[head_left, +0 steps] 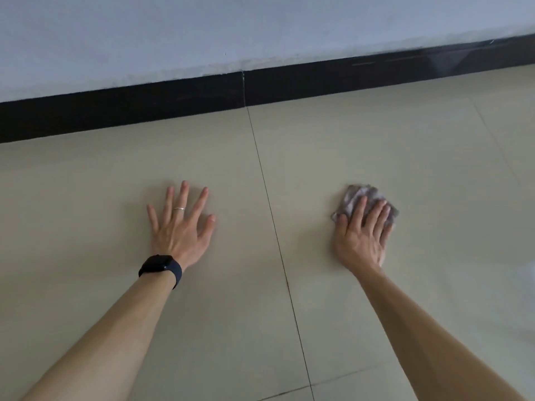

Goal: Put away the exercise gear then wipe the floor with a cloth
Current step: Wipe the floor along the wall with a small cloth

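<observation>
A small grey crumpled cloth [354, 198] lies on the beige tiled floor [318, 157] at the right. My right hand [362, 233] presses flat on it with straight fingers, and the cloth sticks out past the fingertips. My left hand [181, 224] rests flat on the bare floor at the left with fingers spread; it wears a ring and a dark wristwatch. No exercise gear is in view.
A black skirting board [202, 96] runs along the foot of a pale wall [202, 33] just beyond my hands. A tile joint [275, 227] runs between the two hands toward me.
</observation>
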